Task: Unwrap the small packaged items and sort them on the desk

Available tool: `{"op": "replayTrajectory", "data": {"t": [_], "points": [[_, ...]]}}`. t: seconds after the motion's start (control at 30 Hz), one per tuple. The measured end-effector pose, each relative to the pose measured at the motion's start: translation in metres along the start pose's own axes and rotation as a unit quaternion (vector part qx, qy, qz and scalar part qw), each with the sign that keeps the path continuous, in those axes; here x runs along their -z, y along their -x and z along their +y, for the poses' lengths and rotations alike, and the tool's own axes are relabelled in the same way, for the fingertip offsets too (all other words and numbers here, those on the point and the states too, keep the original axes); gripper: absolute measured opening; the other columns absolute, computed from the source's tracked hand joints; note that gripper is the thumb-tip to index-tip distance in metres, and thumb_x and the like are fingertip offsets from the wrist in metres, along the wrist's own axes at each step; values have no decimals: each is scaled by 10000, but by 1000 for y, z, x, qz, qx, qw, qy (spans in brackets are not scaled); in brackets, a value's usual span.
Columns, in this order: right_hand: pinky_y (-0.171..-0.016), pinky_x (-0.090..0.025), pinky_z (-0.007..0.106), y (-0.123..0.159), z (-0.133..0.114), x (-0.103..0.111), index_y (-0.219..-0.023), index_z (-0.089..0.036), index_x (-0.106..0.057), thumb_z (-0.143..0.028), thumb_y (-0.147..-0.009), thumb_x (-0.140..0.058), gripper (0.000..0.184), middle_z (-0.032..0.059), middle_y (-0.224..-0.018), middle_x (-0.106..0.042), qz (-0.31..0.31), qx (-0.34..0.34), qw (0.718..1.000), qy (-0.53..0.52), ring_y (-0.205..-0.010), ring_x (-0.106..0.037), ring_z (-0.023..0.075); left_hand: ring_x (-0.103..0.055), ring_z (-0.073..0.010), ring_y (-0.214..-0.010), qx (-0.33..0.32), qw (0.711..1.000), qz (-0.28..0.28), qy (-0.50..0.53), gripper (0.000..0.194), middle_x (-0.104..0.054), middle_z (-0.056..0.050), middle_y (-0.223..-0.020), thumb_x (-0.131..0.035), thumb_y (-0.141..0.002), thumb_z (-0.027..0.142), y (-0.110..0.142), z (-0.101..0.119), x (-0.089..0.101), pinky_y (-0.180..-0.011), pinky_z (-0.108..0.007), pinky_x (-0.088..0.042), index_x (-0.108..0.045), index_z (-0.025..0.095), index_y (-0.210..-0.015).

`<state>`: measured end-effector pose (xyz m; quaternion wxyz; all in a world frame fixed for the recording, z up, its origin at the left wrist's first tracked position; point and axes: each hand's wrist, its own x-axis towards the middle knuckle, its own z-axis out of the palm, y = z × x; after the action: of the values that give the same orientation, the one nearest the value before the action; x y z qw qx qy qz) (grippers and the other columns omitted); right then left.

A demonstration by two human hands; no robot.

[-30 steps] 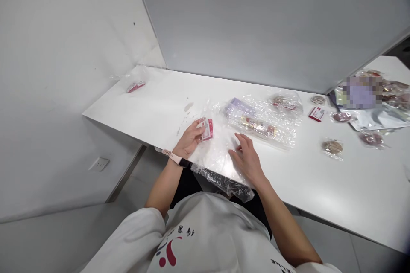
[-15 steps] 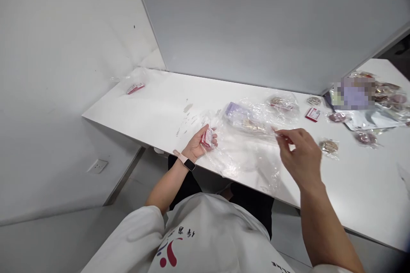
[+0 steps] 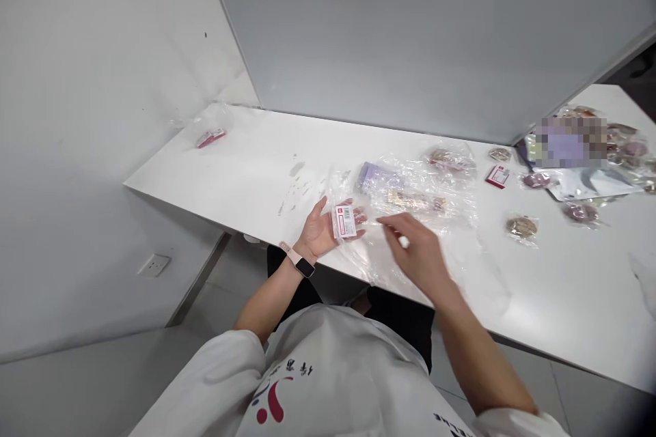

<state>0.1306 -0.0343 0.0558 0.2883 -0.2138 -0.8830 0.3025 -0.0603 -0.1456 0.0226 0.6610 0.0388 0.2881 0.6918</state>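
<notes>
My left hand (image 3: 322,231), with a watch on its wrist, lies palm up at the near edge of the white table (image 3: 246,164). A small red and white packet (image 3: 344,220) rests on its fingers, which curl loosely under it. My right hand (image 3: 417,250) hovers just right of the packet, fingers pinched on a thin clear plastic bag (image 3: 410,246) that spreads over the table edge. Behind the hands lies another clear bag (image 3: 410,194) holding a purple pack and a long snack bar.
A small red packet in clear plastic (image 3: 210,137) lies at the far left corner. To the right sit wrapped round snacks (image 3: 521,226), a red and white packet (image 3: 497,176) and a pile of bags (image 3: 589,164). A grey partition (image 3: 410,34) stands behind the table.
My left hand turned palm up, showing the packet's white label. My right hand reached out right, pinched the clear bag, then came back left beside the packet.
</notes>
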Motion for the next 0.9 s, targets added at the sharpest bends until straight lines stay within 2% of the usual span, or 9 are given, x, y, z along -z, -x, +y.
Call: {"op": "replayTrajectory", "data": {"t": [0.13,0.23,0.33,0.43,0.57,0.7,0.77,0.83,0.9], "points": [[-683,-512,374,-13,-14,-61,-1197,-213,-632,-413,-901,-585,361,119,-1028,-659,-77,-72,994,-3,-833,-648,256,-664,-336,-1097,-22,998,25,-44,670,-694,-165,-1146,-507,-873,698,1,-8,-6,-935,-506,-521,-599,165,-1267],[-742,-508,399,-13,-15,-78,-1340,-214,-535,-437,-864,-619,533,133,-1101,-650,-72,-91,993,2,-938,-645,297,-671,-312,-1084,-65,995,33,-66,626,-704,-131,-1088,-584,-856,662,7,-12,-10,-945,-459,-530,-613,176,-1250],[-772,-517,405,-13,-13,-76,-1410,-227,-473,-413,-847,-627,613,139,-1217,-640,-89,-106,988,-65,-975,-651,288,-664,-265,-1110,-100,989,27,-107,585,-695,-92,-1127,-749,-815,387,15,-13,-16,-983,-388,-515,-570,197,-1339],[-732,-532,394,-14,-10,-68,-1409,-210,-477,-365,-840,-614,606,116,-1152,-680,-118,-137,973,-145,-894,-662,254,-634,-214,-1170,-90,980,40,-170,852,-647,-62,-1278,-748,-748,89,20,-12,-22,-1031,-336,-476,-411,280,-1507],[-646,-558,375,-15,1,-64,-1230,-214,-601,-376,-842,-607,420,56,-936,-702,-91,-197,946,-240,-769,-650,226,-571,-203,-1259,-84,970,73,-217,876,-553,-76,-1439,-653,-786,72,20,-14,-24,-1056,-313,-451,-325,294,-1568],[-654,-607,368,-11,11,-67,-1215,-213,-604,-432,-829,-655,447,89,-1073,-698,-65,-241,899,-359,-880,-672,238,-594,-231,-1219,-106,948,54,-295,985,-483,-98,-1509,-707,-748,93,17,-22,-20,-986,-336,-506,-250,318,-1591],[-660,-620,370,-8,11,-65,-1247,-215,-596,-452,-843,-651,472,91,-1090,-699,-77,-246,887,-384,-882,-678,234,-659,-208,-1060,-111,934,39,-338,1056,-562,-114,-1422,-728,-713,87,16,-25,-15,-870,-309,-548,-205,322,-1601],[-675,-631,374,-4,9,-53,-1263,-226,-602,-460,-849,-654,479,82,-1103,-698,-97,-238,887,-383,-888,-678,229,-663,-144,-806,-102,917,36,-383,1040,-691,-86,-1189,-695,-693,73,14,-25,-9,-714,-253,-538,-237,311,-1595],[-695,-639,384,2,8,-31,-1267,-232,-617,-458,-847,-670,479,76,-1111,-696,-131,-227,892,-367,-897,-674,226,-583,-103,-622,-98,896,73,-428,860,-721,-33,-897,-635,-675,76,14,-20,-1,-590,-211,-466,-473,262,-1499]]}}
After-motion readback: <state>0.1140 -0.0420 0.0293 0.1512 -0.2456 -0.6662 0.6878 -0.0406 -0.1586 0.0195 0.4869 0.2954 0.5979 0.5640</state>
